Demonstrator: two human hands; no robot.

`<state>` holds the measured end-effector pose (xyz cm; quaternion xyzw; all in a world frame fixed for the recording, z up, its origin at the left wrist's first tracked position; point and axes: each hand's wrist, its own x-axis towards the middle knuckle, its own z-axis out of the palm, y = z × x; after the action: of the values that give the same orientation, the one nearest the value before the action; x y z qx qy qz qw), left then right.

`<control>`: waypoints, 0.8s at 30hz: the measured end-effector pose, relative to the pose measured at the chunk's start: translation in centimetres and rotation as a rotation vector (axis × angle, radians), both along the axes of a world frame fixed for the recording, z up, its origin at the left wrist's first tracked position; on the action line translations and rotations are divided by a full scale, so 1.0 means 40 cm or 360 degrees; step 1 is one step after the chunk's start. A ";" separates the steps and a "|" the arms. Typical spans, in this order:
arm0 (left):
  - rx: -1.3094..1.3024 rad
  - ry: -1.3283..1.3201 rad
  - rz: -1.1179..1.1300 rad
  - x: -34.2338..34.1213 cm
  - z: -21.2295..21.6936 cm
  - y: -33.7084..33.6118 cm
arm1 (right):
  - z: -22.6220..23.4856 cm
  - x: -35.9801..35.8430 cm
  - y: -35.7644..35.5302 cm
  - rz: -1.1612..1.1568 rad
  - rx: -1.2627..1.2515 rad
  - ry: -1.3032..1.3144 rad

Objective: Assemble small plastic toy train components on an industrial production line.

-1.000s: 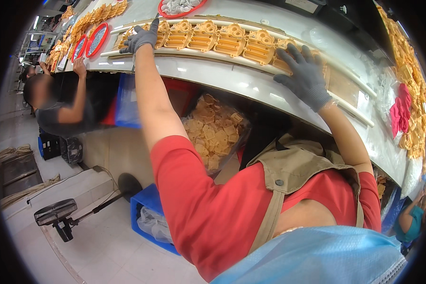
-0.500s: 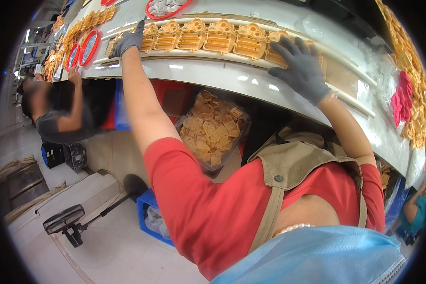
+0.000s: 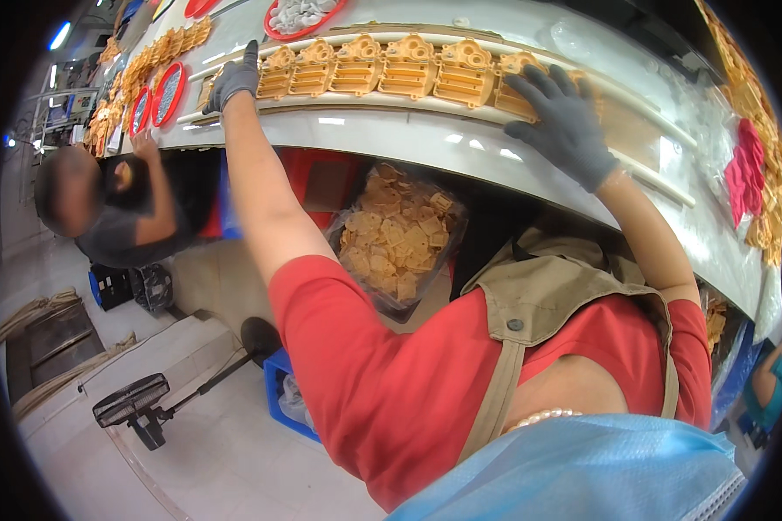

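Observation:
A row of yellow plastic housings (image 3: pixel 408 68), each with round openings and ribbed slots, lies between two white rails (image 3: pixel 460 111) on the table. My left hand (image 3: pixel 235 82), in a grey glove, is at the row's left end with one finger stretched toward the far rail; part of its grip is hidden behind the hand. My right hand (image 3: pixel 565 126), gloved the same, lies with fingers spread over the rightmost housings and covers part of them.
Red trays (image 3: pixel 168 94) of small parts stand at the left, and a red basket (image 3: pixel 302 19) of white pieces beyond the row. More yellow parts (image 3: pixel 756 113) and a pink cloth (image 3: pixel 747 169) are at right. Below the table sits a bagged bin of yellow pieces (image 3: pixel 395 234). A co-worker (image 3: pixel 130 217) is at left.
Both my hands stay at the two ends of the row. The whole view has shifted slightly. At left, the co-worker's head and arm have moved.

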<state>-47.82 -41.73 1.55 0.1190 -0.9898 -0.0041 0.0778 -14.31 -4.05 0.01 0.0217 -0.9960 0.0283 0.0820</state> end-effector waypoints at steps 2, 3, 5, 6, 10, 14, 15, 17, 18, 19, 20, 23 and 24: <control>0.0073 0.0063 0.0002 -0.077 0.004 -0.173 | 0.014 -0.008 -0.018 0.0061 0.0023 0.0040; 0.0150 0.0077 -0.0074 -0.089 0.015 -0.178 | 0.008 -0.008 -0.016 0.0042 0.0050 0.0032; 0.0060 0.0161 -0.0107 -0.082 0.013 -0.203 | 0.004 -0.007 -0.006 0.0033 0.0040 0.0004; 0.0108 0.0268 -0.0109 -0.083 0.009 -0.213 | 0.004 -0.006 -0.001 0.0033 0.0034 -0.0020; 0.0235 0.0300 -0.0063 -0.125 -0.011 -0.280 | 0.008 -0.008 -0.001 0.0040 0.0017 -0.0038; 0.0290 0.0158 -0.0092 -0.172 -0.054 -0.345 | 0.016 -0.008 0.000 0.0062 -0.0044 -0.0056; 0.0247 -0.0001 -0.0115 -0.176 -0.057 -0.334 | 0.016 -0.007 0.004 0.0059 -0.0097 -0.0063; 0.0334 -0.0097 -0.0254 -0.209 -0.077 -0.379 | 0.024 -0.009 0.002 0.0071 -0.0082 -0.0062; 0.0520 -0.0130 -0.0382 -0.224 -0.090 -0.403 | 0.026 -0.011 0.000 0.0081 -0.0071 -0.0053; 0.0705 -0.0161 -0.0508 -0.235 -0.102 -0.429 | 0.025 -0.014 0.001 0.0097 -0.0076 -0.0053; 0.0696 -0.0151 -0.0507 -0.244 -0.113 -0.430 | 0.022 -0.014 0.005 0.0094 -0.0067 -0.0053; 0.0722 -0.0132 -0.0562 -0.255 -0.131 -0.434 | 0.022 -0.012 0.009 0.0098 -0.0078 -0.0049; 0.0697 -0.0092 -0.0545 -0.250 -0.138 -0.427 | 0.023 -0.011 0.011 0.0098 -0.0096 -0.0042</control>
<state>-57.82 -58.82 -3.97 -0.0359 -0.9729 -0.2276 0.0203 -14.75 -3.63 0.94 0.0494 -0.9945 0.0612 0.0686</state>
